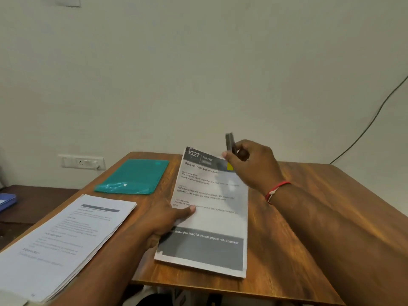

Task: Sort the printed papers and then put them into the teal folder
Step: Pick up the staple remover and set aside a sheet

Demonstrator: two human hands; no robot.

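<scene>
Seen from the head camera, the sorting is looking only partly done. The printed papers are lying in two piles on the wooden table (pixel 309 217): a fanned left pile (pixel 66 239) at the near edge and a squared middle stack (pixel 212 219) headed "327 Kitchen". The one teal folder (pixel 134 176) is lying flat beyond the left pile, apart from both piles. No sheet is showing in it, so I am judging the filing as all left to do. The left hand (pixel 172 219) is gripping the middle stack by its left edge, with the thumb lying on the top sheet. The right hand (pixel 249 164) is hovering over the stack's far right corner, its curled fingers pinching one small dark object (pixel 229 142) that is too blurred to name.
</scene>
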